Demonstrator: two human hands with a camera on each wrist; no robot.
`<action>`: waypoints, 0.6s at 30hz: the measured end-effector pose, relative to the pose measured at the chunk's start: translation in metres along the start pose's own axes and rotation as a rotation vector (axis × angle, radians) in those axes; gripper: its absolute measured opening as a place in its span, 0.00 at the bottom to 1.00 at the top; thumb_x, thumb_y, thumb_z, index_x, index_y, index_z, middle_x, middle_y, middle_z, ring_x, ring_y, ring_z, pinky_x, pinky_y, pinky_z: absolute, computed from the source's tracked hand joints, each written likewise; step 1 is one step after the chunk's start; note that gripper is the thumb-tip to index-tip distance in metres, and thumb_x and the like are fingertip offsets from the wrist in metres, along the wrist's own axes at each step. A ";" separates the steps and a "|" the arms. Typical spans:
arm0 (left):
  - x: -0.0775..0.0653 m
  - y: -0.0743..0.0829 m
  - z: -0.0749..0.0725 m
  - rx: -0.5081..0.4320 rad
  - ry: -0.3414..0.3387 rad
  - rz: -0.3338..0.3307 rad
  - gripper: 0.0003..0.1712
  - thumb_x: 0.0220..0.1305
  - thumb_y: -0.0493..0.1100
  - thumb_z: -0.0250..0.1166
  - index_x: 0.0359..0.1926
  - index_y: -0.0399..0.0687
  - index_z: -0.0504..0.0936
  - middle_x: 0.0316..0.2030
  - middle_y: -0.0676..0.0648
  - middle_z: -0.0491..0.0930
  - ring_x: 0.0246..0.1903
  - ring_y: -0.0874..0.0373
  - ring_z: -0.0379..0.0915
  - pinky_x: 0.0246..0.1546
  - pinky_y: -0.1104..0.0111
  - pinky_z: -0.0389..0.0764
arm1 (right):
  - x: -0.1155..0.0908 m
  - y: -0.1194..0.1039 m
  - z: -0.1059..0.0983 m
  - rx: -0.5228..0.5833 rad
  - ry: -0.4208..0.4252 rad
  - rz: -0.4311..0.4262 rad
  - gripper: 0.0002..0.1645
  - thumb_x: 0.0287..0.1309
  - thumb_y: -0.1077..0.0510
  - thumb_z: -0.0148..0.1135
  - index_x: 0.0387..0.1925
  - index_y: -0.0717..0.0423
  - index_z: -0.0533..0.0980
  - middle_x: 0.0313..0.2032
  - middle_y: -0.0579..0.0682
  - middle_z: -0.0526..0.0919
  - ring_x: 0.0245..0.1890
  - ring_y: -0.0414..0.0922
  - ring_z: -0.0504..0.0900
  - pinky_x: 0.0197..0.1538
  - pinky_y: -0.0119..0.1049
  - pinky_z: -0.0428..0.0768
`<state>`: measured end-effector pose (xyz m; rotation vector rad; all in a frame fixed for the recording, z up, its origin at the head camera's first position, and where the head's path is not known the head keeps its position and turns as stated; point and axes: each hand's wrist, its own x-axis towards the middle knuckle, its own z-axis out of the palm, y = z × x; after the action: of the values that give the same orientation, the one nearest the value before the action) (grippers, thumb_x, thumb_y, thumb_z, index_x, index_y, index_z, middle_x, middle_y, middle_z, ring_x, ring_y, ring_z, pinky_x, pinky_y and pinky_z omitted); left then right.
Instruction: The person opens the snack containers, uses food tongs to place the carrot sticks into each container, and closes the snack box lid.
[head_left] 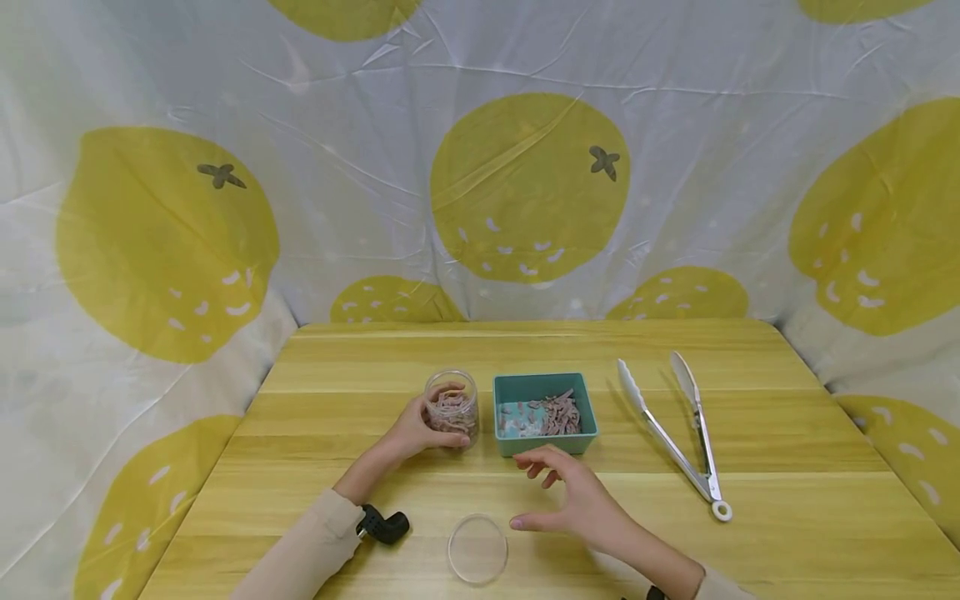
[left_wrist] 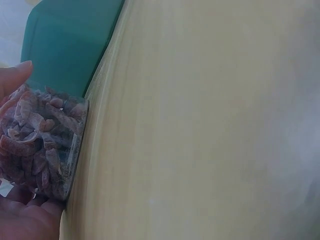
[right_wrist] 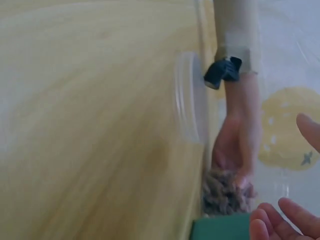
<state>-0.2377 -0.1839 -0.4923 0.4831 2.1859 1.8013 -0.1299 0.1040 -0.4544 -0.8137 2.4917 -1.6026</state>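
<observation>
My left hand (head_left: pixel 420 429) grips a clear jar (head_left: pixel 452 408) standing on the table, thumb on its near side and fingers behind. Brownish-pink dried strips fill much of the jar, seen close up in the left wrist view (left_wrist: pixel 40 135). No lid covers its mouth. My right hand (head_left: pixel 573 500) hovers over the table with thumb and fingers spread, holding nothing. Just left of its thumb lies a clear round lid (head_left: pixel 478 550), also visible in the right wrist view (right_wrist: pixel 190 100). Beyond the right fingertips sits a teal rectangular box (head_left: pixel 543 447) with more strips, mostly on its right side.
Metal tongs (head_left: pixel 682 450) with pale tips lie spread on the right of the wooden table (head_left: pixel 352 367), their ring end toward me. A white cloth (head_left: pixel 360 167) printed with yellow lemons hangs behind the table and along both sides.
</observation>
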 end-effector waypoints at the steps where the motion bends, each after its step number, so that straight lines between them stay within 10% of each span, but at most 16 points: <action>1: 0.000 0.000 0.000 0.001 -0.001 0.001 0.47 0.49 0.33 0.79 0.69 0.52 0.68 0.53 0.40 0.75 0.51 0.50 0.74 0.46 0.64 0.80 | 0.001 0.001 0.003 0.000 -0.021 -0.010 0.39 0.42 0.48 0.83 0.56 0.54 0.77 0.47 0.47 0.80 0.45 0.50 0.78 0.46 0.39 0.80; 18: -0.001 0.001 0.001 0.024 -0.001 0.010 0.45 0.52 0.33 0.78 0.70 0.48 0.68 0.51 0.39 0.77 0.48 0.51 0.75 0.44 0.65 0.80 | 0.011 0.008 0.040 -0.048 -0.297 -0.091 0.51 0.32 0.50 0.87 0.60 0.62 0.74 0.50 0.51 0.76 0.47 0.42 0.75 0.51 0.33 0.77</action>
<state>-0.2368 -0.1831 -0.4919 0.5005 2.2099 1.7815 -0.1296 0.0683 -0.4767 -1.0967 2.3202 -1.3356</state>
